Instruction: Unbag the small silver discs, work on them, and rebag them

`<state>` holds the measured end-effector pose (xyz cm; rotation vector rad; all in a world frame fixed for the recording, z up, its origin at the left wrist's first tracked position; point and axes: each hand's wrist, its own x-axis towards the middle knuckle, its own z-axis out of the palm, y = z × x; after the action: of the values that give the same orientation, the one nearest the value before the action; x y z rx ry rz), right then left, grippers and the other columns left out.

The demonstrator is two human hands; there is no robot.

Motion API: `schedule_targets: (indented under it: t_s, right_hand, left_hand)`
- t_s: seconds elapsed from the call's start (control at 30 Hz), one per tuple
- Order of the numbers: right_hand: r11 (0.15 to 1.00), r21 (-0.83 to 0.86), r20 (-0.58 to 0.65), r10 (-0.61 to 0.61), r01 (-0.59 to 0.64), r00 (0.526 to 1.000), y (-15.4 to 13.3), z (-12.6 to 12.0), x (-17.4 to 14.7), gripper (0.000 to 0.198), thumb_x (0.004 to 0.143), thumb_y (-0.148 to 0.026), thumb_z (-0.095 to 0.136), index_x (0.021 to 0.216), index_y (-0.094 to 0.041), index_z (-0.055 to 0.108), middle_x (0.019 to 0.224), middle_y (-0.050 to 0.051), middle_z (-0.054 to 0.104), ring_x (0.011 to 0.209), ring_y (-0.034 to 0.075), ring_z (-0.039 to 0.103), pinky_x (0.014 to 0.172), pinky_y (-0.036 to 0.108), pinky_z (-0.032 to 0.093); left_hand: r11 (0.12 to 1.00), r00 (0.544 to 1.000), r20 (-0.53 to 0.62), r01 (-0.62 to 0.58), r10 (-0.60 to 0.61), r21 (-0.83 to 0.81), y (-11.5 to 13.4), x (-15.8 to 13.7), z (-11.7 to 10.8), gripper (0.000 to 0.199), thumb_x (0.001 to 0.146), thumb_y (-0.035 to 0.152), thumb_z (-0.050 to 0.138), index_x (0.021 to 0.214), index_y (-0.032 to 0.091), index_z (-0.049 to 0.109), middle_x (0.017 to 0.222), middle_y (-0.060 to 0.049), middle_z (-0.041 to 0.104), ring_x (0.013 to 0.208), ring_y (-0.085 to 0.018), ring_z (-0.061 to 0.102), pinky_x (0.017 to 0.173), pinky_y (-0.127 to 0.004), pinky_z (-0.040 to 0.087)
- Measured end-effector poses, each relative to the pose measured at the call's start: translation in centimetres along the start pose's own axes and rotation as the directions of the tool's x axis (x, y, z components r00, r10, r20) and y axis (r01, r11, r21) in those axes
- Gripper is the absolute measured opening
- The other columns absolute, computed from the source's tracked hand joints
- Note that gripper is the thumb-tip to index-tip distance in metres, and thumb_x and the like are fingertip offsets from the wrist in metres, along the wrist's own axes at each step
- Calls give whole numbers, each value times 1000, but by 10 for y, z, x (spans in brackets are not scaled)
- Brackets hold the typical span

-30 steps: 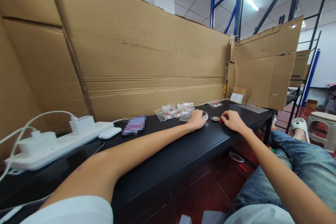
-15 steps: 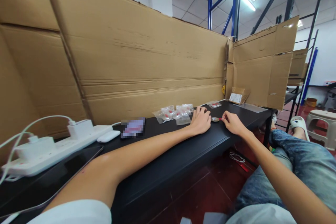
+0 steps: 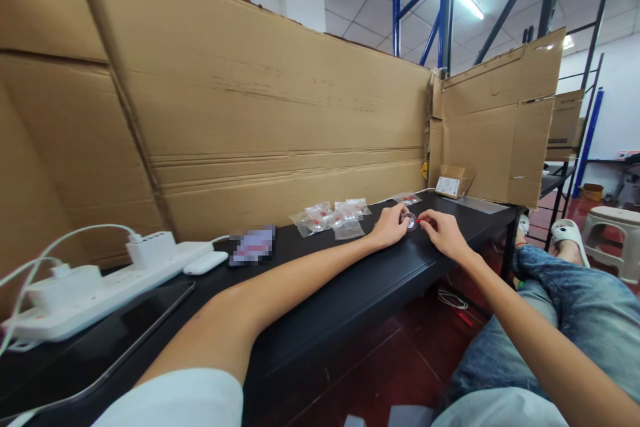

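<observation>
Between my two hands, a small round shiny disc [image 3: 411, 221] is tipped up over the black table, with a short red piece [image 3: 419, 221] at its right side. My left hand [image 3: 391, 225] is closed, its fingertips gripping the disc's left edge. Pinched between the thumb and forefinger of my right hand [image 3: 442, 231] is the red piece. What the red piece is, and how it joins the disc, is too small to make out. Left of my left hand lie several clear plastic bags [image 3: 333, 217] with red and shiny bits inside.
Another clear bag [image 3: 407, 199] lies behind my hands, near a small cardboard box [image 3: 454, 181]. To the left are a phone [image 3: 253, 244], a white case [image 3: 205, 263], a power strip [image 3: 107, 300] and a tablet [image 3: 100, 347]. Cardboard walls [image 3: 280, 93] stand behind the black table [image 3: 325, 300].
My left hand, lying spread on the table before, has moved right and closed on the disc. The disc has gone from flat to tipped up. My right hand still pinches the red piece.
</observation>
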<state>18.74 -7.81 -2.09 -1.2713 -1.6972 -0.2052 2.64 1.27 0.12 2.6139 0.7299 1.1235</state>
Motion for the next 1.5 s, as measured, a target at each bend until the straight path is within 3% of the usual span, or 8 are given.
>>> schedule_targets:
  t_s: [0.13,0.3,0.47,0.67,0.9,1.1,1.27,1.5]
  right_hand:
    - [992,107,-97,78,-68,992,-12,-2,11,16,82,-26,59,85,-18,72,77,6,73,66,18,65,65,28,48]
    - [981,170,-105,111,-92,988,-24,7,29,13,78,-23,62,80,-17,73,71,5,73,60,18,66,62,27,50]
    - [986,98,-140,146,-133,979,-20,22,27,16,78,-18,60,86,-17,73,80,7,75,68,18,69,68,28,51]
    - [997,-76,-76,24,-30,997,-8,27,24,16,82,-14,55,85,-18,70,83,7,72,75,19,65,74,29,46]
    - [963,-270,-45,-2,-10,999,-12,26,24,13,84,-12,51,83,-17,63,89,9,65,88,21,55,80,31,41]
    - [952,-307,-34,-22,11,999,-17,25,22,15,86,-10,48,84,-15,62,90,10,63,87,21,53,81,31,40]
    - [944,-331,-6,-7,5,1000,-19,25,21,17,86,-9,46,85,-15,62,89,10,63,87,21,53,80,31,40]
    - [918,-396,9,-13,16,1000,-21,24,20,15,88,-10,46,87,-15,60,90,11,62,87,22,53,80,31,40]
  left_hand:
    - [964,990,-40,126,-139,-236,-1,3,0,10,79,22,59,82,15,66,65,-2,66,56,-12,58,59,-22,44]
    - [763,906,59,387,-419,-518,6,2,8,15,84,23,56,83,13,67,49,1,58,31,-7,43,38,-18,32]
    - [570,850,85,419,-519,-706,10,3,14,15,82,18,60,70,10,63,58,-5,63,46,-13,62,39,-19,43]
    - [461,842,153,425,-518,-779,11,4,14,15,82,10,57,68,7,61,60,-8,65,48,-16,64,45,-25,53]
    - [442,840,146,414,-523,-795,13,4,12,16,80,9,53,66,8,60,60,-10,66,49,-17,65,47,-26,55]
    - [407,847,175,410,-502,-816,12,4,13,16,75,6,50,64,8,62,56,-8,65,52,-17,67,57,-29,58]
    - [436,862,170,400,-478,-806,10,3,16,20,74,0,48,65,8,64,58,-7,65,50,-15,66,60,-30,59]
    - [415,870,163,377,-466,-828,13,1,13,14,76,1,60,65,8,65,63,-5,67,51,-11,63,62,-26,58]
